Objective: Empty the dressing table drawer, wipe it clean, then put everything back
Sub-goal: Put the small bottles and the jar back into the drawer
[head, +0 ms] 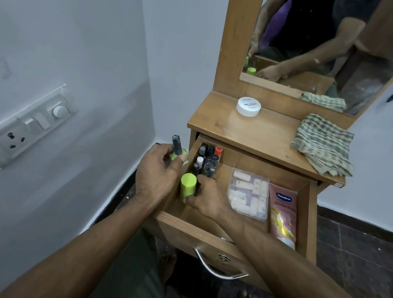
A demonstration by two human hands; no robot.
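Holding a green bottle [176, 154] in the left hand [158, 173] and gripping a green cap [188, 185] with the right hand [210, 201] inside the open drawer [308, 207] mid-frame — those standing little bottles [207, 161] might topple if bumped.

green bottle [188, 185] base hidden by right hand [210, 200], white jar [248, 106] small print unreadable

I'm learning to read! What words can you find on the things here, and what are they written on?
"NAIL POLISH" on the lid of the white round tub on the tabletop; the smaller print around it is too blurred.
"Vaseline" on the pink tube in the drawer; the words below are too blurred to read surely.
The small bottles' labels are too small.
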